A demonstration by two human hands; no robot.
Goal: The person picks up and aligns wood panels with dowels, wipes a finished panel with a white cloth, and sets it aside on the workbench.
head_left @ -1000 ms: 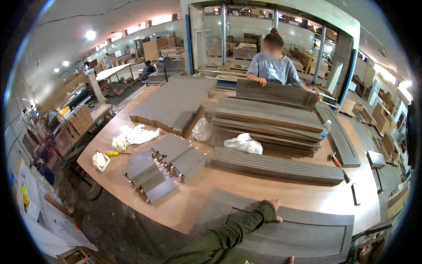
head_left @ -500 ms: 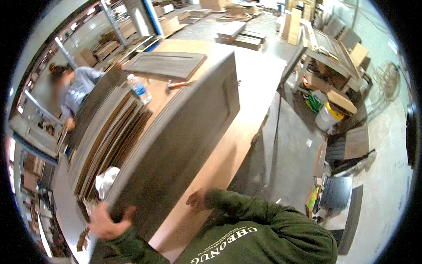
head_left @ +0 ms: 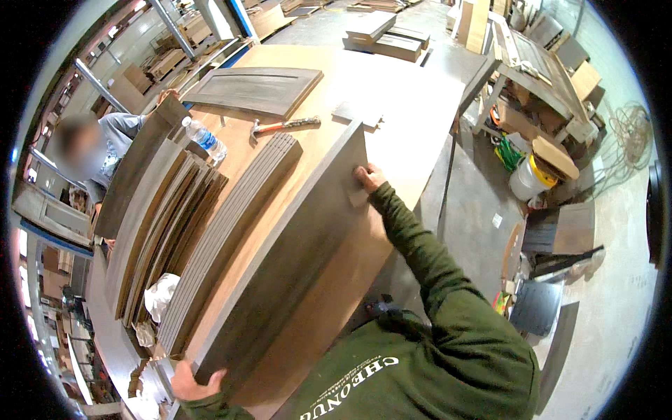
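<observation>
A long grey-brown wood panel (head_left: pixel 280 252) stands on its long edge on the worktable, slanting from the near left to the far middle. My right hand (head_left: pixel 369 179) is closed on its far end, fingertips near the top edge. At the near end, my left hand (head_left: pixel 196 382) wraps the corner, thumb on the side facing me and the other fingers partly hidden. Just left of it stands a tight row of grey-brown panels (head_left: pixel 234 231), also on edge, which neither hand touches.
The light wood worktable (head_left: pixel 413 140) carries a hammer (head_left: pixel 287 126), a water bottle (head_left: pixel 204 140), a flat cabinet door (head_left: pixel 255 87) and a stack of upright panels (head_left: pixel 157 224). Across from me a person (head_left: pixel 115 140) holds a dark board (head_left: pixel 143 168). A yellow-rimmed bucket (head_left: pixel 526 180) stands right.
The front panel now stands apart from the row, nearer to me. My right hand has moved from beside my body to the panel's far end. My left hand has shifted nearer, onto its near corner.
</observation>
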